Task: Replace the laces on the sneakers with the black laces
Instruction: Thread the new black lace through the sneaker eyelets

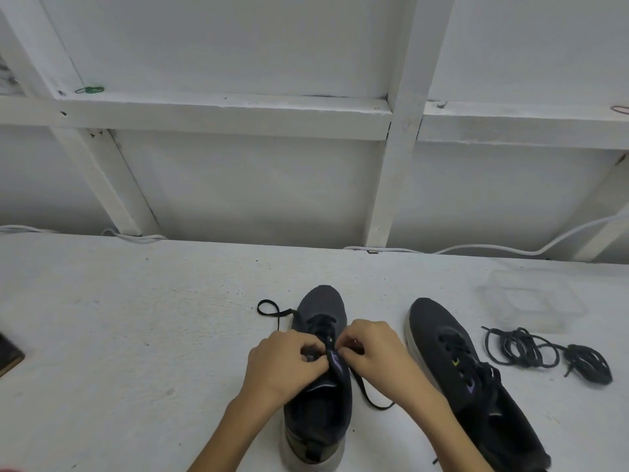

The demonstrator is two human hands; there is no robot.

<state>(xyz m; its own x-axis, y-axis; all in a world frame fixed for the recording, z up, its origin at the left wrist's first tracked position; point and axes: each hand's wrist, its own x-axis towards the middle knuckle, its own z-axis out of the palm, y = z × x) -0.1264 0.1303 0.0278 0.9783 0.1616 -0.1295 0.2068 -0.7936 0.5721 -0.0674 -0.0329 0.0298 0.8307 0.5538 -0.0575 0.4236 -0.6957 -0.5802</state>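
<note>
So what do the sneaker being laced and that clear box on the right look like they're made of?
The dark grey sneaker under the hands looks like matte knit or mesh fabric on a pale, probably foam or rubber, sole. The clear box looks like thin transparent plastic: the table shows through it.

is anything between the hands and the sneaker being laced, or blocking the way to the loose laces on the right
Nothing blocks the hands: left hand and right hand are already on the middle sneaker. The second sneaker lies between them and the loose laces.

Matt knit sneaker (323,304); rough painted table (136,318).
</note>
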